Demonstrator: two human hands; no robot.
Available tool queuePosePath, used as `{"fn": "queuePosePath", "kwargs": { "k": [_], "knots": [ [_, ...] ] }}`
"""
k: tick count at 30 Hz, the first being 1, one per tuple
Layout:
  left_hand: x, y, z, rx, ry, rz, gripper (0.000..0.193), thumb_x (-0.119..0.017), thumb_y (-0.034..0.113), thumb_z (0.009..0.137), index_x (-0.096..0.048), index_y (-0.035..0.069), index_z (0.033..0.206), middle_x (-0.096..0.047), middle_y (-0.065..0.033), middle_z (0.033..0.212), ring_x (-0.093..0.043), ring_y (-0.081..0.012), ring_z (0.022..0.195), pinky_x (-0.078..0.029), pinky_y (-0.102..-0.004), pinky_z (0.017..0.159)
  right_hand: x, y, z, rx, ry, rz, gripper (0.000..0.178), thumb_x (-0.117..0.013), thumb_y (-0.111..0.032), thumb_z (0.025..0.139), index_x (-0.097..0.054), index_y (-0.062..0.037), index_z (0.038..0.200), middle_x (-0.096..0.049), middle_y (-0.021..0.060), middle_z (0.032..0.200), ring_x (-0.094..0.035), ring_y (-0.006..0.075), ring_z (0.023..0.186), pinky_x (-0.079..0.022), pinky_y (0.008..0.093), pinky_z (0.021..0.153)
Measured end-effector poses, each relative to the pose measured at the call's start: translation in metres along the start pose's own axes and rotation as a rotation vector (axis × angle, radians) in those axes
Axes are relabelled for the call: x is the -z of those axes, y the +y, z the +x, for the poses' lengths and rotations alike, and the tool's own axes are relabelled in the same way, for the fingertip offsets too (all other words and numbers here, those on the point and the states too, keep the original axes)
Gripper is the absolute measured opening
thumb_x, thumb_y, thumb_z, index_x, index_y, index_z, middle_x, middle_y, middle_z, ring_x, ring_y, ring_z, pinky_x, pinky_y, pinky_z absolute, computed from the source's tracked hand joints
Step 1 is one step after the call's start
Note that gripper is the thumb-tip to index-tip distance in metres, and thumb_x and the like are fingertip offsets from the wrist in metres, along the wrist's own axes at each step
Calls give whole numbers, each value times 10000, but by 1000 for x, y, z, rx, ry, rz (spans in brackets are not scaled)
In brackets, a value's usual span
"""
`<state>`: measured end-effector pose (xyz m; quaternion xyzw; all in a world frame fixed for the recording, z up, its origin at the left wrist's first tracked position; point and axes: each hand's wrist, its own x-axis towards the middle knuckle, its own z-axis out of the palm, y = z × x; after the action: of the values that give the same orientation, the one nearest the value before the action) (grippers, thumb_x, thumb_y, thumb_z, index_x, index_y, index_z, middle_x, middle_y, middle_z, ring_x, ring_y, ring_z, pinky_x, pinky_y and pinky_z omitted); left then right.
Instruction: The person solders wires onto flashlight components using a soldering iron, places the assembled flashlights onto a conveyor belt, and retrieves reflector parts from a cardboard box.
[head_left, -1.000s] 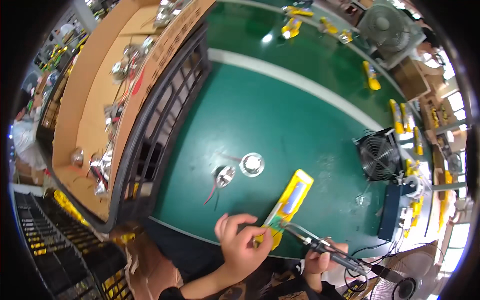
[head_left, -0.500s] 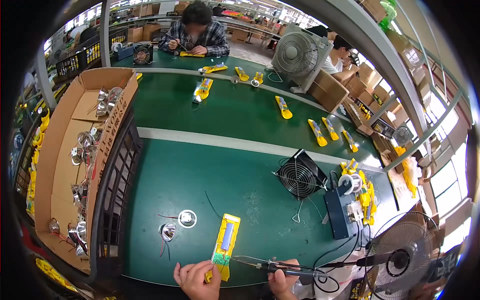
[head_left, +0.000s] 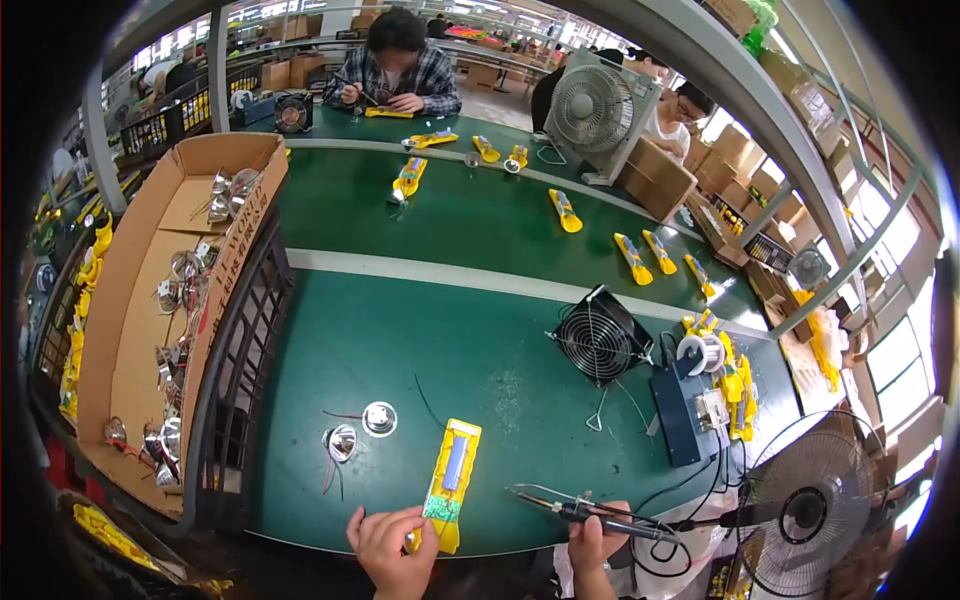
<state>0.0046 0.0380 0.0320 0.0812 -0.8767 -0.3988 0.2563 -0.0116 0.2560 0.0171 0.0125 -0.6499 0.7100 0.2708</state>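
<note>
At the green workbench's near edge, the left hand pinches a yellow flashlight housing beside its circuit board; the right hand grips a soldering iron.

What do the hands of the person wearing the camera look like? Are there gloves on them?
No gloves! The left hand and right hand are both bare, with no rings that I can make out. No sleeves show near the picture's bottom edge.
</note>
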Motion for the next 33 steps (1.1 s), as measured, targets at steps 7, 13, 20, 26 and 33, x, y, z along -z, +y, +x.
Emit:
{"fn": "queuePosePath", "kwargs": {
  "k": [7,13,20,26,33],
  "knots": [
    [21,-24,-11,-103,-11,-232,155,-613,73,682,-618,60,836,-596,-69,879,-538,-252,802,-424,-399,817,10,7,8,15,28,111,114,-505,-33,772,-427,8,844,-432,68,704,-428,110,414,-388,226,389],
    [25,-36,-17,-229,-47,-179,193,-618,60,709,-628,68,901,-588,-52,871,-540,-236,802,-439,-390,793,11,10,9,-21,41,92,124,-520,-41,773,-430,-2,849,-430,53,667,-414,94,409,-350,207,376],
    [8,-27,-22,-1,187,-509,178,-684,64,655,-649,91,827,-608,-22,657,-559,-196,660,-408,-407,837,16,17,10,-45,46,121,139,-526,-43,775,-429,-5,866,-435,47,681,-387,74,401,-330,190,351],
    [11,-25,-20,-164,70,-248,118,-667,12,635,-638,70,733,-586,-27,667,-538,-189,660,-363,-427,893,16,19,9,25,97,142,157,-530,-105,831,-422,-8,890,-399,20,562,-348,64,387,-272,181,357],
    [8,-14,-16,-76,109,-146,130,-693,42,619,-649,85,733,-533,-1,631,-509,-181,661,-355,-423,888,10,14,12,-3,79,145,114,-475,-58,806,-432,-2,896,-409,26,574,-346,59,391,-276,179,352]
  ]
}}
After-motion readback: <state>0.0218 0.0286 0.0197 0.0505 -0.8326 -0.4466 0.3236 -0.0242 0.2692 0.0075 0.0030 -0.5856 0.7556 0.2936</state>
